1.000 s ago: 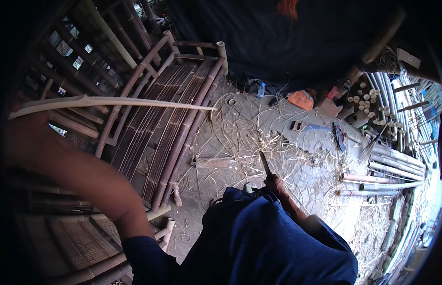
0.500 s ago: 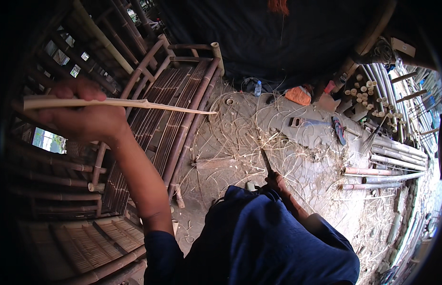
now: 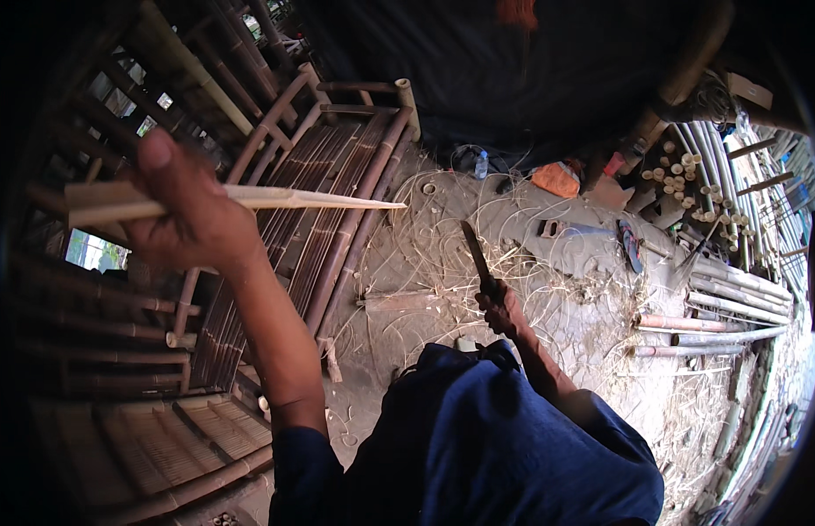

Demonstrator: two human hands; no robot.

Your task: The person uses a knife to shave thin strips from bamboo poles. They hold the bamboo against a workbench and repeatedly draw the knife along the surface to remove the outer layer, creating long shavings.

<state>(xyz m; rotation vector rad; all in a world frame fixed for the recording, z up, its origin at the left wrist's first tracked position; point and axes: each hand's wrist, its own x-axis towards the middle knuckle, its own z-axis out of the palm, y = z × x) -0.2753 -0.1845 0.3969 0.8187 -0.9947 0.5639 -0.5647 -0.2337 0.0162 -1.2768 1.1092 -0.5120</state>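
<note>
My left hand [image 3: 187,206] is raised at the left, fingers closed round a pale split bamboo strip [image 3: 315,200]. The strip's broad end pokes out past the hand to the left, and its thin tip points right, over the littered ground. Lower and nearer my body, my right hand [image 3: 502,307] grips a dark-bladed knife [image 3: 474,250] by its handle. The blade points away from me and slightly left, apart from the strip. Thin bamboo shavings [image 3: 478,210] lie curled over the ground beyond the knife.
A bamboo bench [image 3: 294,202] stands at the left, partly beneath my left arm. A handsaw [image 3: 574,230] and a flip-flop [image 3: 630,245] lie to the right, near bamboo poles [image 3: 688,323]. Farther off are a plastic bottle [image 3: 481,165], an orange bag [image 3: 556,180] and a dark sheet [image 3: 478,79].
My right hand and the knife have moved forward, away from my body. My left hand has shifted slightly right and turned, swinging the strip's broad end with it.
</note>
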